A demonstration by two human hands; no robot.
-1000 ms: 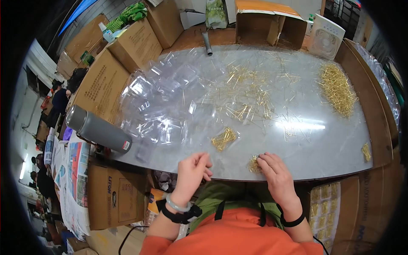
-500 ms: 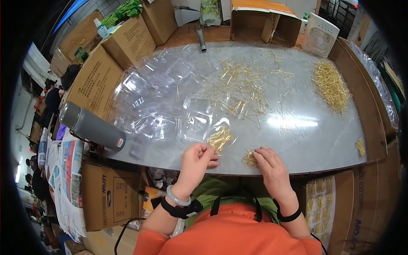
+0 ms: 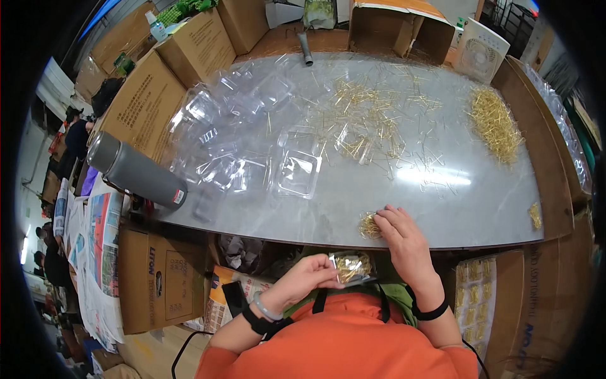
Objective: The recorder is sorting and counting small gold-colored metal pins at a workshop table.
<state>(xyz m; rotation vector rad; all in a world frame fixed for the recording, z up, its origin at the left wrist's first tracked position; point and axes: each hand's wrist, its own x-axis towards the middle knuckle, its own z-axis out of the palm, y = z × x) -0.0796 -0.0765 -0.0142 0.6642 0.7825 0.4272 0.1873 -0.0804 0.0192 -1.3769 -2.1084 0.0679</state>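
My left hand [image 3: 306,276] pinches a clear plastic pack [image 3: 374,275] below the table's near edge. Inside the pack is a cluster of thin gold-coloured wire pieces [image 3: 353,268]. On the table near that edge lies a small bunch of the same gold wire pieces [image 3: 368,225]. My right hand [image 3: 407,245] has its fingers close together and bent over the bunch's right side. The thumb of that hand is hidden. Farther in, an upright clear blister shell [image 3: 297,180] lies beside many overlapping clear shells [image 3: 221,158].
Gold wire pieces [image 3: 366,120] are scattered mid-table, with a dense heap [image 3: 494,123] at right and a small bunch [image 3: 535,216] near the right edge. A grey bottle [image 3: 142,174] stands left. Cardboard [image 3: 549,158] borders the right side; a box of filled packs [image 3: 476,297] sits below.
My left hand has drawn the pack with gold wire pieces off the tabletop, toward my body. My right hand stays at the small bunch. The view has shifted slightly.
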